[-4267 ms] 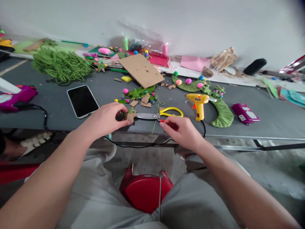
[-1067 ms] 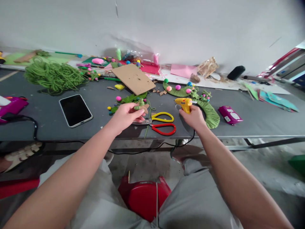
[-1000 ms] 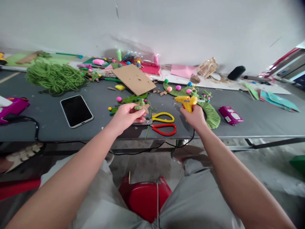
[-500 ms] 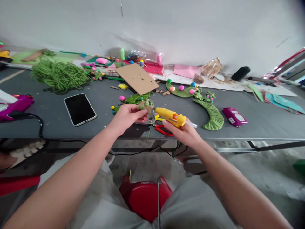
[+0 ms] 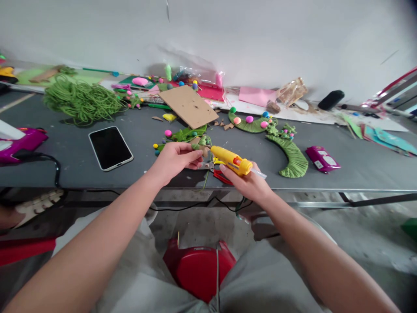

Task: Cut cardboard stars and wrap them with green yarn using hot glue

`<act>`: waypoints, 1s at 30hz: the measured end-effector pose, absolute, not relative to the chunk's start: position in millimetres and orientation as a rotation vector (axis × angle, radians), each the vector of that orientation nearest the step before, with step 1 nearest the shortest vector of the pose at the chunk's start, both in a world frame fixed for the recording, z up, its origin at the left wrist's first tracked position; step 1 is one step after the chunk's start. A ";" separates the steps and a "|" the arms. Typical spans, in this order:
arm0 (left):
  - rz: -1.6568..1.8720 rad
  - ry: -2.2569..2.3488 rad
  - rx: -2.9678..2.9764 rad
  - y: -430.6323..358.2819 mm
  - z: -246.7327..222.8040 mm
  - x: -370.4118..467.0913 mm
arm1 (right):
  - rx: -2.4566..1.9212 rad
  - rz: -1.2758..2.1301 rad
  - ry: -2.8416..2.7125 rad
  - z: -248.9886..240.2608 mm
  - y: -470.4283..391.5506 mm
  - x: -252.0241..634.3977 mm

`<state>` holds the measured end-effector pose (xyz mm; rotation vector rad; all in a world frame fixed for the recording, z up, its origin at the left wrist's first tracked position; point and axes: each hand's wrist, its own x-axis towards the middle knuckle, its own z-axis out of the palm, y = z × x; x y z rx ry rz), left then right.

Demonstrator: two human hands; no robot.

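Observation:
My left hand (image 5: 177, 161) pinches a small piece of brown cardboard partly covered with green yarn (image 5: 205, 150), just above the table. My right hand (image 5: 252, 182) is wrapped round a yellow hot glue gun (image 5: 228, 157), a clear glue stick jutting from its back end. The gun's nozzle points left and meets or nearly meets the cardboard piece; I cannot tell which. Under the hands lie red-and-yellow-handled scissors (image 5: 222, 176), partly hidden. Green leafy pieces with coloured pompoms (image 5: 182, 134) lie just behind my left hand.
On the grey table (image 5: 156, 176) lie a phone (image 5: 110, 148), a heap of green yarn (image 5: 83, 100), a cardboard sheet (image 5: 189, 105), yarn-wrapped curved pieces (image 5: 291, 158) with pompoms and a purple packet (image 5: 322, 159). A black cord (image 5: 182, 209) hangs below the front edge. A red stool (image 5: 198, 269) stands underneath.
The glue gun has shifted slightly left and its nozzle is closer in against the cardboard piece. My left hand keeps its pinch. The whole view has moved a little.

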<state>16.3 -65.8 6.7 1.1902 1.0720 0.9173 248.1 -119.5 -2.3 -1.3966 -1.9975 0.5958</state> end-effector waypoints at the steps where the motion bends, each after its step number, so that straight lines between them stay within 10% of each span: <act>1: 0.918 1.069 1.192 -65.9 6.6 16.4 | -1.395 0.599 -1.992 -2.3 -119.4 248.0; 30: 0.900 1.070 1.240 -67.3 5.6 14.3 | -1.406 0.667 -1.950 9.9 -123.2 240.4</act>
